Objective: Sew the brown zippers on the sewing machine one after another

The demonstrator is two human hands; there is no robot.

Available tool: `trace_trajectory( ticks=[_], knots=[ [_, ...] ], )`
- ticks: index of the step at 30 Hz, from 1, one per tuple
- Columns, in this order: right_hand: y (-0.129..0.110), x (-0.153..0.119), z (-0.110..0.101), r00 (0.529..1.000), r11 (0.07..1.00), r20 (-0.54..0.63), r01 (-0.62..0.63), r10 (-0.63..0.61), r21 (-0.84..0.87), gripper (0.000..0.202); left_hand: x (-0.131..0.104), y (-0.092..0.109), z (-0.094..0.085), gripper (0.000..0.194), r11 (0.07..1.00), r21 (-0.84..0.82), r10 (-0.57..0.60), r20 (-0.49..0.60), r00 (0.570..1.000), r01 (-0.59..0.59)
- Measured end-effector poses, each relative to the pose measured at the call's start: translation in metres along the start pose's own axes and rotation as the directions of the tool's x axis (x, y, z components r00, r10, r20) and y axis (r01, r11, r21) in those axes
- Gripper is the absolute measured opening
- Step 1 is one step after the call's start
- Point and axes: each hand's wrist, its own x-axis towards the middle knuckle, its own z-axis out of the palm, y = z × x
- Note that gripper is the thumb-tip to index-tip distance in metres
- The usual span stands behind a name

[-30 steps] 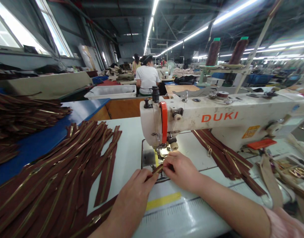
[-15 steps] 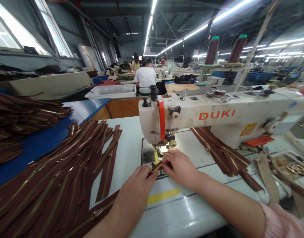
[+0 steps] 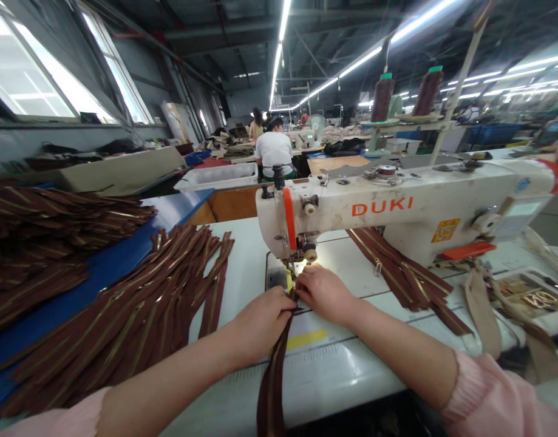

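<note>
A brown zipper (image 3: 273, 379) with metal teeth runs from the needle area of the white sewing machine (image 3: 333, 206) down over the table's front edge. My left hand (image 3: 265, 325) pinches it from the left, just in front of the presser foot (image 3: 293, 270). Close beside the foot, my right hand (image 3: 324, 294) has its fingers closed on the zipper's upper end; the fingertips partly hide that end. Many more brown zippers (image 3: 137, 315) lie in a spread pile left of my hands. Several zippers (image 3: 401, 273) rest under the machine arm on the right.
Another zipper heap (image 3: 46, 243) covers the blue table (image 3: 110, 261) at left. Two thread cones (image 3: 382, 100) stand above the machine. A tray (image 3: 529, 297) of metal fittings sits at right. Ahead, a person in a white shirt (image 3: 274, 149) sits beside a white bin (image 3: 217, 178).
The zipper's free end has swung from lying leftward under my left forearm to hanging toward me over the front edge. Both hands have shifted slightly closer to the needle. The view has turned a little.
</note>
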Motion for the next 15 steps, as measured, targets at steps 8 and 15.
trace_trajectory(
  ticks=[8,15],
  knots=[
    [0.001,0.0,0.002,1.0,1.0,-0.025,-0.017,0.018,0.014,0.013,-0.009,-0.006,0.013,0.028,0.96,0.223,0.197,-0.098,0.975,-0.172],
    [0.0,0.0,0.004,0.996,0.996,-0.058,-0.059,0.063,0.072,0.013,-0.011,-0.02,0.015,0.037,0.856,0.384,0.411,-0.097,0.906,-0.347]
  ],
)
